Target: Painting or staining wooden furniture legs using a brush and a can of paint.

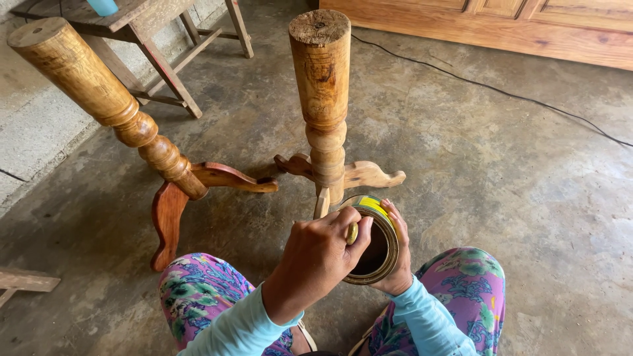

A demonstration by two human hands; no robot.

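My right hand (397,264) cups a round open tin can (376,254) with a yellow label, held tilted over the floor between my knees. Over the can's mouth, my left hand (318,258) is closed on a small pale handle (353,233) that dips inside; its lower end is hidden. Just beyond the can an unstained turned wooden pedestal (324,99) stands upright on curved feet. Further left, a second pedestal (105,99) leans, its feet (168,217) a darker red-brown.
A wooden stool (158,53) bearing a light blue cup (103,6) stands at the back left by a concrete wall. A wooden panel (501,26) lies along the back right. A black cable (501,92) crosses the concrete floor. A wood offcut (26,280) lies at the left edge.
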